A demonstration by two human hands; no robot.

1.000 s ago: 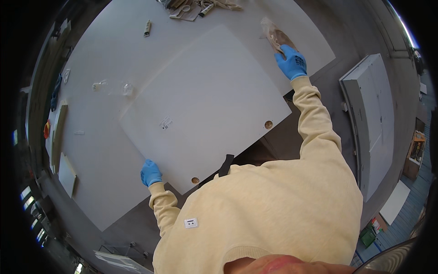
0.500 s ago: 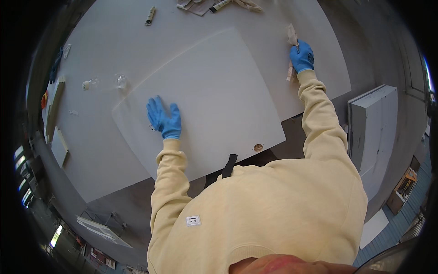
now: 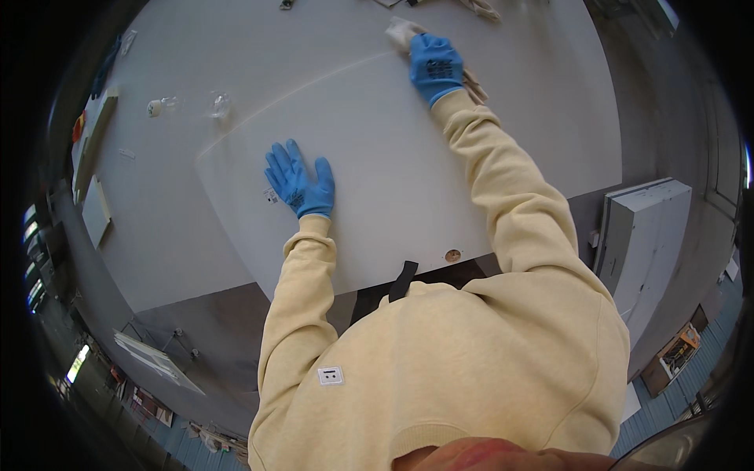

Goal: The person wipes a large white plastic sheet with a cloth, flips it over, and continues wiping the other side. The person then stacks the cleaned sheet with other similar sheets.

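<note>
The cloth (image 3: 403,33), clamped in the right hand (image 3: 436,71) at the panel's (image 3: 385,173) far corner, lies beyond the splayed left hand (image 3: 301,184).

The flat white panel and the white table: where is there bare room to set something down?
Bare: the white table right of the flat white rectangular panel, and the panel between the blue-gloved left hand and blue-gloved right hand. Crowded: the table's left edge, with a long yellowish strip and flat white board.
</note>
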